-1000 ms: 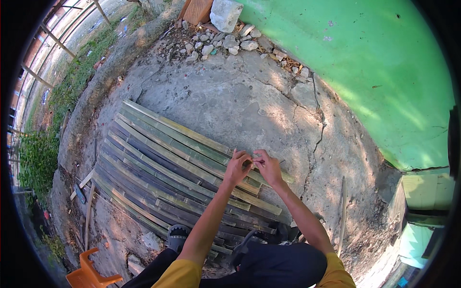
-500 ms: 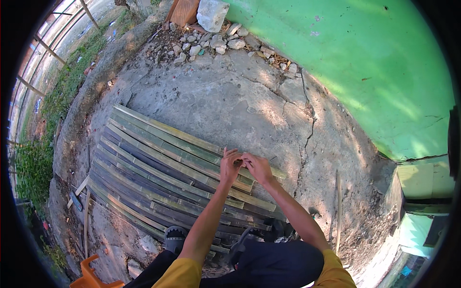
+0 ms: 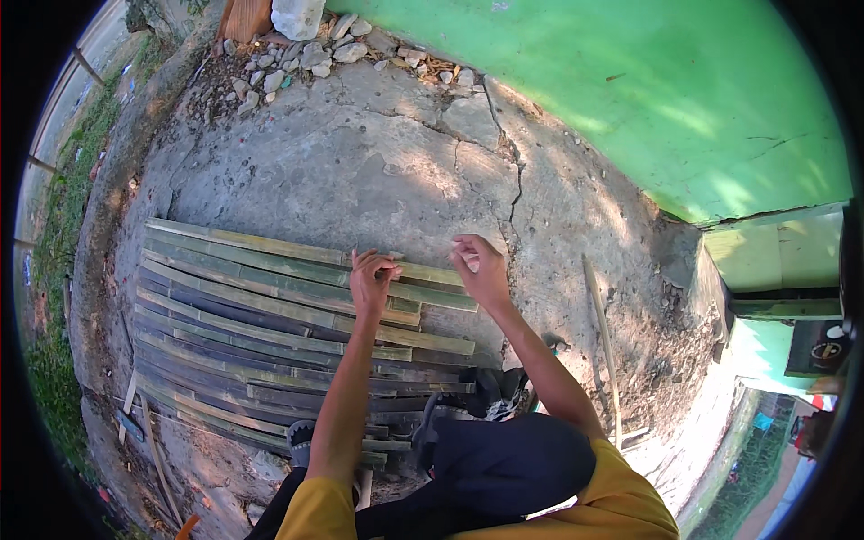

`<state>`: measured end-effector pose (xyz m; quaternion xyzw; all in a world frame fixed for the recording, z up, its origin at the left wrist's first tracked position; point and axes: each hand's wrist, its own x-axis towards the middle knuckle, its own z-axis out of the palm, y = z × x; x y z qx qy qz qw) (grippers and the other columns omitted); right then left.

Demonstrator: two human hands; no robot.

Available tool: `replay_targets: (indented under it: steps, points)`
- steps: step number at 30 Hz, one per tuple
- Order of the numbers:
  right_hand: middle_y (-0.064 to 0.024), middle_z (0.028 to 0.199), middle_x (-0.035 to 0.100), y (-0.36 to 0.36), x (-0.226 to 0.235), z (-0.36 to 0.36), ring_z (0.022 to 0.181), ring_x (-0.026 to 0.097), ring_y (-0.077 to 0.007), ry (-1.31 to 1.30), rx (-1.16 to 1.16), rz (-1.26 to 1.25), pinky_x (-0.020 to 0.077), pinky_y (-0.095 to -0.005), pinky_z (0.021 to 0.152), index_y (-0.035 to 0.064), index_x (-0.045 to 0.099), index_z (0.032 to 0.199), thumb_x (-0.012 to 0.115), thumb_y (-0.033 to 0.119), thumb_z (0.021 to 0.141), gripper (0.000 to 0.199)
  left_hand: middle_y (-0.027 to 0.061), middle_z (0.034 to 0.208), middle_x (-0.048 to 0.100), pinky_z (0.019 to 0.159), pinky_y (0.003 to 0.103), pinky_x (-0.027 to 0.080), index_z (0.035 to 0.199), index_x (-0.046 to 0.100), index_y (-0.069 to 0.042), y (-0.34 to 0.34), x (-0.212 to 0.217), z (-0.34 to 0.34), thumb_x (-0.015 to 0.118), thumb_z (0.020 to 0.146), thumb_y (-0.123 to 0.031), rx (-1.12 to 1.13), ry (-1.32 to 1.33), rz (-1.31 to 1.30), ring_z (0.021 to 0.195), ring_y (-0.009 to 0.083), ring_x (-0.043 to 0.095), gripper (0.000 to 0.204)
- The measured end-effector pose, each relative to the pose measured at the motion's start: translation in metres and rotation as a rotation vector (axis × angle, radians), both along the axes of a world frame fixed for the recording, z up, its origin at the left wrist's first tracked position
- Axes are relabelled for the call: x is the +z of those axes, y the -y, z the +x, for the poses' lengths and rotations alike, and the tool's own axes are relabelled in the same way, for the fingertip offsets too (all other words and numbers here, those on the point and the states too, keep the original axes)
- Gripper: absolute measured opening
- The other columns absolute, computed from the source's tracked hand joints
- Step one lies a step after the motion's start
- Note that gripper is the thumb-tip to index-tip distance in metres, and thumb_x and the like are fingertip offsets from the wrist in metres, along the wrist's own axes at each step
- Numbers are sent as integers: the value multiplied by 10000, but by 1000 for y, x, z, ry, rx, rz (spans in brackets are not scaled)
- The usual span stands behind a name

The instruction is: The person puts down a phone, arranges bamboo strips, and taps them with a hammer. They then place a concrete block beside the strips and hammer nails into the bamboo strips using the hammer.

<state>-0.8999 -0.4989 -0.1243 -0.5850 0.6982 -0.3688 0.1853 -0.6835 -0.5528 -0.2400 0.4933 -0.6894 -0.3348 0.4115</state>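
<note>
My left hand [image 3: 371, 283] hovers over the upper bamboo slats [image 3: 270, 286], its fingers curled and pinched together. What they hold, if anything, is too small to make out. To its right, beyond the ends of some slats, my right hand [image 3: 481, 272] is raised with bent fingers, and a gap shows between thumb and forefinger. Nothing can be seen in it. The slats, split and greenish-brown, lie side by side on the ground in a flat row with uneven right ends. My shoes [image 3: 423, 423] are at the near slats.
Cracked concrete [image 3: 360, 171] surrounds the slats. Stones [image 3: 315, 58] and a pale block [image 3: 297, 16] lie at the far side beside a green wall [image 3: 630, 99]. A thin stick [image 3: 603, 342] lies on the right. At lower left are a dark-bladed tool [image 3: 130, 426] and narrow wooden pieces [image 3: 160, 459].
My hands were together, fingertips touching; now they are apart, the right one off to the right. The view has shifted right, so the slats and wall appear farther left.
</note>
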Motion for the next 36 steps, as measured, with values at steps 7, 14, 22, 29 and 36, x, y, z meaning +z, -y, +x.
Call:
replay_targets:
  steps: [7,14,22,29,36]
  points:
    - [-124,760,712,-281,-38,-144,733,709,-229,-201,-814,446,553,-375,673,45,683,975,742,280,858,269,56,933,758,1171,591,274,781,709,-64,-6,3,-2,809,727,-70,-33,0,-5,1108,342,645,114]
    - [-216,802,702,-368,-120,-112,780,670,-394,-266,-863,485,522,-511,733,-4,638,1022,642,440,921,456,63,920,745,1170,592,279,781,705,-68,-5,6,-2,805,732,-51,-27,12,-34,1071,331,644,112]
    - [-259,808,673,-345,-119,-156,783,664,-414,-379,-875,610,514,-517,710,-40,604,1018,604,311,970,355,57,910,739,1183,583,285,768,681,-70,-6,-5,-6,834,714,-81,-16,-12,-38,1032,311,645,162]
    - [-143,624,502,-157,7,-100,506,498,-294,16,-575,200,409,-456,532,16,521,1072,439,257,1074,254,43,896,735,1177,556,307,771,681,-70,-6,-6,6,835,690,-81,44,-23,-56,1017,301,642,175]
    - [-289,757,624,-56,-13,46,675,614,-503,-78,174,224,433,-589,563,44,442,1108,458,254,1067,215,43,914,736,1174,524,325,785,676,-58,-5,-5,-8,850,666,-99,34,-22,-42,1064,291,640,215]
